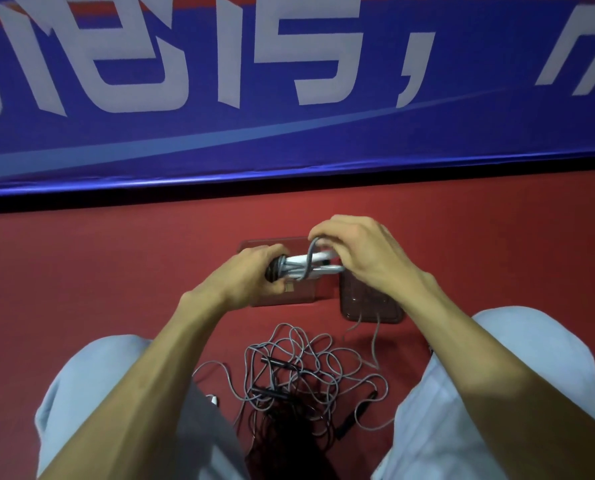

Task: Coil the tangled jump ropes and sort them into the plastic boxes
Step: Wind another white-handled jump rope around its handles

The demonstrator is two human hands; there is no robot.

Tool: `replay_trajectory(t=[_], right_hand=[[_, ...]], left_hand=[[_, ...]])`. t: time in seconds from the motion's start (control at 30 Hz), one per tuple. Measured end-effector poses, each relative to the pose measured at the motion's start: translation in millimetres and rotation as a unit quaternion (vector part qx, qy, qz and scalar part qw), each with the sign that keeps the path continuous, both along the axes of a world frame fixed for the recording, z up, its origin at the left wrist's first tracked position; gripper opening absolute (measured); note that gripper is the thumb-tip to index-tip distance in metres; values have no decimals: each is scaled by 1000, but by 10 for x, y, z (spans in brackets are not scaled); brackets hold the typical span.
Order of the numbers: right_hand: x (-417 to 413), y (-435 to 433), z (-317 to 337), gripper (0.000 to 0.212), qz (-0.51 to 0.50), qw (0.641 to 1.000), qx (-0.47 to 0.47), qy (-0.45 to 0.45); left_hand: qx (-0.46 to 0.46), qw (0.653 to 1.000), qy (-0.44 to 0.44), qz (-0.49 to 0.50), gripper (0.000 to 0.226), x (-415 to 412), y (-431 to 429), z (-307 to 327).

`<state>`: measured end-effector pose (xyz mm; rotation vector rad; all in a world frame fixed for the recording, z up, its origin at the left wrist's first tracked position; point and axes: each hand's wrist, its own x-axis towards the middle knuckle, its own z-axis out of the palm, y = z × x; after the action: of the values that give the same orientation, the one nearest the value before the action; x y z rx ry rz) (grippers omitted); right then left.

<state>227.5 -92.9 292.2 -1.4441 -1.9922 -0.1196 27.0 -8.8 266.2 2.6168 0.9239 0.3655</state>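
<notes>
Two hands meet above the red floor (81, 271) in the head view: the left hand (254, 275) is closed around the dark end of a bundled jump rope (306, 266), its white handles lying side by side, while the right hand (355, 251) pinches a grey loop of cord over that bundle. Beneath them sit two plastic boxes, a left box (282, 296) and a right box (372, 306), both largely hidden by hands and wrists, so their contents cannot be made out. Nearer the person, between pale-trousered knees, lies a tangled heap of ropes (306, 375), grey cords and black handles knotted together; its near part is lost in shadow. A blue banner (289, 140) fills the far edge.
</notes>
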Motion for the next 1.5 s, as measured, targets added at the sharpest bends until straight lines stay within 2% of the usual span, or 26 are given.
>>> replay_trajectory(t=[0.07,0.17,0.23,0.3,0.37,0.43,0.53,0.6,0.73,0.83,0.9,0.93,1.0,1.07,1.13,1.3,1.43,1.5], right_hand=[[7,18,3,8,-62,997,0,55],[26,35,-3,14,-126,984,-43,122],[13,39,-8,16,-144,973,-73,167],[-1,54,-14,16,-149,960,-101,215],[1,74,-11,15,-138,947,-139,253],[11,70,9,15,-93,920,-194,328],[50,60,61,16,-27,852,-227,471],[81,58,101,15,-8,822,-230,520],[55,59,100,37,5,804,-245,542],[16,51,110,25,22,795,-268,544],[11,32,144,11,46,792,-309,525],[18,22,153,7,56,794,-331,507],[19,-4,163,10,65,798,-374,469],[19,-20,147,12,52,823,-407,392],[27,-20,102,13,25,856,-428,289],[66,9,40,21,-25,876,-467,116],[63,-9,117,2,-33,919,-393,24],[47,-16,119,10,-22,940,-338,-21]], left_hand=[[20,999,28,-18,26,7,-45,27],[10,998,34,-50,23,23,-128,52],[12,999,28,-41,36,35,-165,80],[26,999,19,-8,50,44,-194,117],[43,999,7,16,48,51,-232,153],[17,1000,-12,15,45,48,-249,172],[-69,993,-94,-2,33,30,-221,180],[-107,983,-152,3,23,22,-208,215],[-184,950,-251,25,17,43,-225,254],[-234,917,-319,50,17,82,-241,260],[-259,894,-359,69,19,96,-242,289],[-276,881,-375,77,28,98,-237,301],[-328,852,-398,87,47,94,-231,327],[-351,840,-408,74,48,94,-237,336],[-341,846,-403,76,37,111,-226,322],[-307,859,-383,148,15,106,-113,213],[-266,888,-338,159,13,27,23,109],[-204,918,-292,174,16,-1,76,57]])
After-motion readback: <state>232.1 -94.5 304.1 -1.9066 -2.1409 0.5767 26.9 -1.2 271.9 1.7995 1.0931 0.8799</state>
